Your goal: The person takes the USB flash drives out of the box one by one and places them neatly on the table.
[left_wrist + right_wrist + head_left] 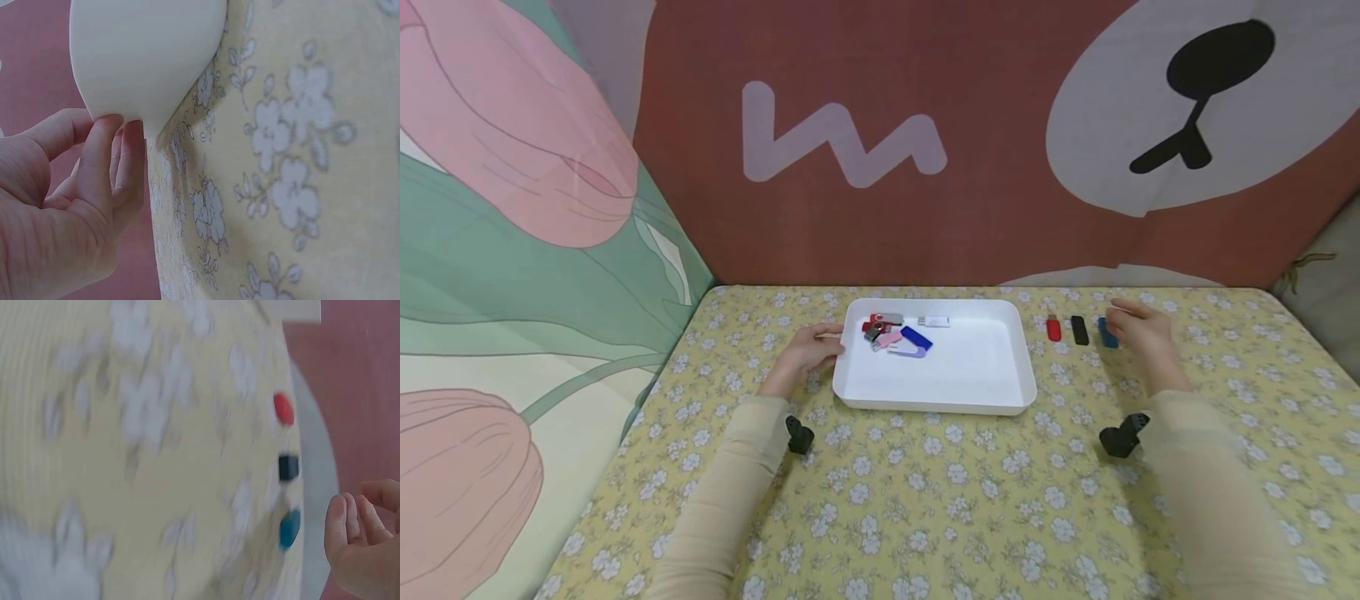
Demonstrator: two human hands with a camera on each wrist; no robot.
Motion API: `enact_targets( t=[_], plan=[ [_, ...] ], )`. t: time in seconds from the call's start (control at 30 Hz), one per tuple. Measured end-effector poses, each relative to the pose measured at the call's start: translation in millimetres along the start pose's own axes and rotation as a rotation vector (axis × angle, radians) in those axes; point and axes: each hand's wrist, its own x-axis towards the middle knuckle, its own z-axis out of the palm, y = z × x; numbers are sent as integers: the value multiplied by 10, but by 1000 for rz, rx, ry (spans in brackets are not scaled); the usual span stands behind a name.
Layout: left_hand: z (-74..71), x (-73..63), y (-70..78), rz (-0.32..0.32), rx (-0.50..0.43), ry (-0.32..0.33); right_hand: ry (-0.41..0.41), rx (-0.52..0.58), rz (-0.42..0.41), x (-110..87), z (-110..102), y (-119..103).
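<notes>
A white tray [940, 379] sits mid-table with several USB flash drives gathered in its back left: a dark blue one [917, 337], a lilac one [912, 352], a pink one [889, 338], red and grey ones, and a white one [936, 322] to their right. My left hand [814, 350] grips the tray's left side, with bent fingers and thumb at its rim and wall [144, 62]. Right of the tray, my right hand [1141, 333] hovers beside a teal flash drive [1107, 333], fingers loosely bent and holding nothing. In the right wrist view its fingertips stand apart from the teal drive [290, 529].
Left of the teal drive lie a black flash drive [1079, 330] and a red one [1054, 328], in a row. A yellow floral cloth [940, 500] covers the table. Behind the back edge hangs a reddish-brown printed curtain [880, 233].
</notes>
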Motion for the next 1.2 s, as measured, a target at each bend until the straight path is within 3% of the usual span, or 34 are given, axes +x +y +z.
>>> enact_targets(
  t=[0.17, 0.5, 0.8, 1.2],
  plan=[
    [2, -14, 5, 3, 8, 10, -52, -36, -67, -46, 262, -122],
    [-1, 2, 8, 5, 9, 6, -122, -267, -132, -151, 833, -261],
    [-13, -3, -7, 14, 11, 10, -245, -268, -178, -239, 1161, -252],
    [-12, 8, -8, 1, 1, -5, -309, -334, -198, -344, 1532, -185]
  ],
)
